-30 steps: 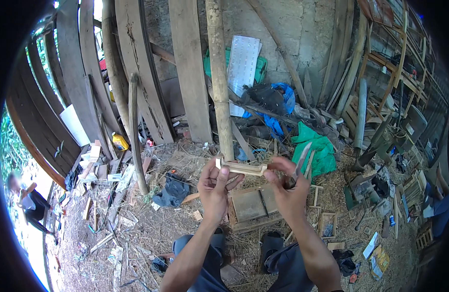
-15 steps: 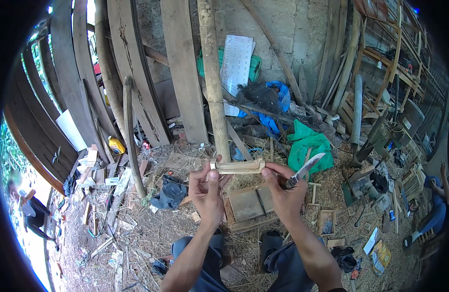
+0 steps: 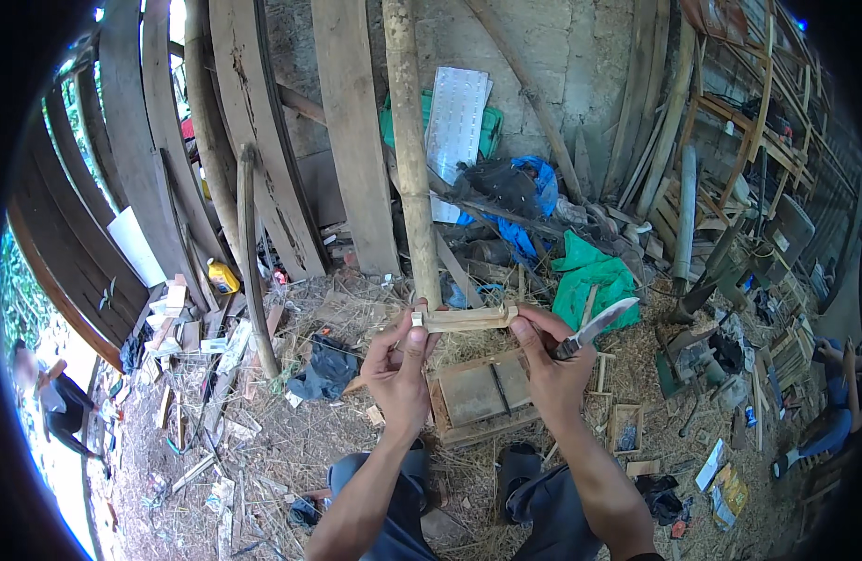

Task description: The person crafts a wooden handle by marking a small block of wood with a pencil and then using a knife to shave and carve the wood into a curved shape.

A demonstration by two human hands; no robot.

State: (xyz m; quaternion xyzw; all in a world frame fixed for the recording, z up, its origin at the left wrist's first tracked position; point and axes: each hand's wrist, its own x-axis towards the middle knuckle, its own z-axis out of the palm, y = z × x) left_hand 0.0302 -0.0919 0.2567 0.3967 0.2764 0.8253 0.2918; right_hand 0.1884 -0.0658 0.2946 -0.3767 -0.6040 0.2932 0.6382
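Between my two hands I hold up a pale wooden piece [image 3: 466, 320], a bar with a short raised block at each end. My left hand [image 3: 400, 372] pinches its left end between thumb and fingers. At the right end, the thumb and forefinger of my right hand [image 3: 553, 369] grip it. My right hand also keeps a knife [image 3: 599, 326] in its palm, the broad blade pointing up and to the right, away from the wood. Below the hands, on the ground, lies a wooden box-like block [image 3: 473, 397] with a dark narrow stick across its top.
An upright pole [image 3: 408, 168] stands just beyond my hands. A green sheet [image 3: 595, 285] and a black plastic bag [image 3: 325, 367] lie on the littered ground. A small wooden tray [image 3: 626, 430] is at the right. One person sits far left [image 3: 62, 402], another far right [image 3: 833, 407].
The wooden piece and both hands have shifted slightly to the right. The knife has moved a little right and down with my right hand. Both grips stay the same.
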